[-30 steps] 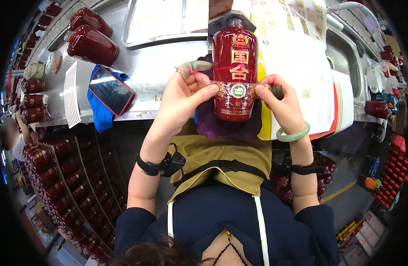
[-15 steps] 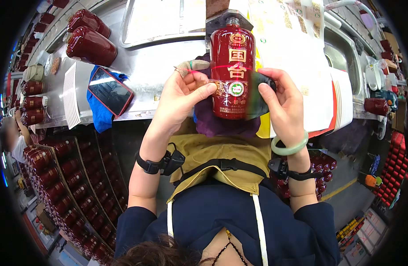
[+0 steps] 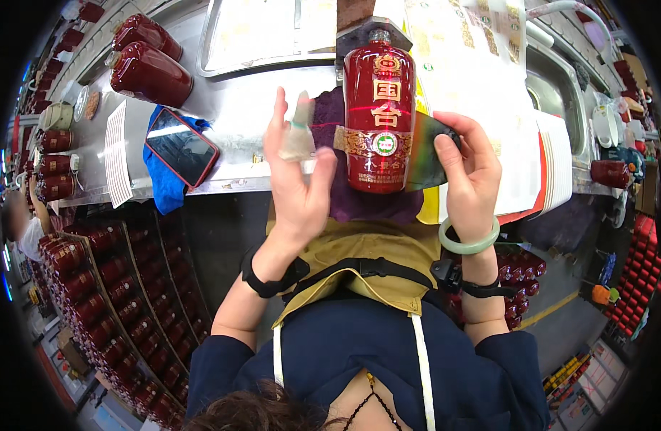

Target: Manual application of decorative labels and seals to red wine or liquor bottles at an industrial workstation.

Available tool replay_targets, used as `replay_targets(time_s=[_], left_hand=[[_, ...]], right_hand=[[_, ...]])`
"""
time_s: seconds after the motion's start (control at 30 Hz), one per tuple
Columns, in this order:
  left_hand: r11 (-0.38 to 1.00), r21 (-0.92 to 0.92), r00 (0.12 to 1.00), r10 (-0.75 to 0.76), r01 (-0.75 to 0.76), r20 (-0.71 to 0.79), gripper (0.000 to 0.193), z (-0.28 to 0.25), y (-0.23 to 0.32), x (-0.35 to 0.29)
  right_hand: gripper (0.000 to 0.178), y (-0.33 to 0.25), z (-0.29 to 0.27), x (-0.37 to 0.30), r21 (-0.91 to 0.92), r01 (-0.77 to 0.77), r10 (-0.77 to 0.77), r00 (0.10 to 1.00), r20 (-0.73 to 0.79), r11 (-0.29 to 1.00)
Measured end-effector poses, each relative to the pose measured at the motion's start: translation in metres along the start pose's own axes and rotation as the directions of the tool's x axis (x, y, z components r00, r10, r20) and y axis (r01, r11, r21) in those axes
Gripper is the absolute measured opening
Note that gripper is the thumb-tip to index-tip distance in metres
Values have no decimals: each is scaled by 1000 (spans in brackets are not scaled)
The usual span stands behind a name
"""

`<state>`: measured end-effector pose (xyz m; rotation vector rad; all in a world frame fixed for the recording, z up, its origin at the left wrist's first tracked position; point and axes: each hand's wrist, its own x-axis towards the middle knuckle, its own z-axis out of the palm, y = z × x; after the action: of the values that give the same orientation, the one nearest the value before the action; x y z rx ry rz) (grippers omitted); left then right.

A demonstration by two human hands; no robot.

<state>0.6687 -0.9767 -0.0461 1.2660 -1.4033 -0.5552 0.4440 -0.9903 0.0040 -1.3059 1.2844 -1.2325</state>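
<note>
A dark red bottle (image 3: 379, 86) with gold lettering lies on a purple cloth (image 3: 327, 115), its neck pointing away from me. Around its lower part runs a patterned gold band label (image 3: 357, 142), whose left end sticks out past the glass. My left hand (image 3: 298, 183) is off the bottle, just left of it, fingers spread and holding nothing. A pale covering (image 3: 298, 140) sits on one of its fingers. Between thumb and fingers, my right hand (image 3: 474, 169) pinches a thin, dark, glossy sheet (image 3: 429, 154), which rests against the bottle's right side. A thin red light line crosses the bottle.
Two red bottles (image 3: 151, 75) lie at the left, near a phone (image 3: 181, 149) on a blue cloth (image 3: 161, 179). A metal tray (image 3: 208, 54) is behind. Label sheets (image 3: 459, 72) cover the right side, beside a sink (image 3: 553, 79). Racks of bottles (image 3: 122, 302) stand below left.
My left hand has let go of the band label's left end and moved left, its fingers opening. My right hand has shifted slightly right, showing more of the dark sheet.
</note>
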Motion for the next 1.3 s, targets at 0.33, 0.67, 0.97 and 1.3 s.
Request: replay_targets(time_s=[0.33, 0.67, 0.97, 1.3], left_hand=[[968, 206, 967, 91, -142, 239, 91, 0, -7, -25], [866, 378, 930, 225, -328, 292, 85, 2, 1, -43], [816, 434, 910, 250, -382, 330, 83, -2, 0, -51], [916, 252, 933, 247, -313, 261, 123, -4, -3, -52]], right_hand=[[19, 17, -10, 8, -278, -24, -21, 988, -155, 960], [17, 11, 7, -20, -264, 55, -67, 997, -38, 963], [27, -7, -3, -9, -476, 301, -347, 938, -9, 826], [36, -32, -5, -16, -403, 839, -589, 543, 599, 364]])
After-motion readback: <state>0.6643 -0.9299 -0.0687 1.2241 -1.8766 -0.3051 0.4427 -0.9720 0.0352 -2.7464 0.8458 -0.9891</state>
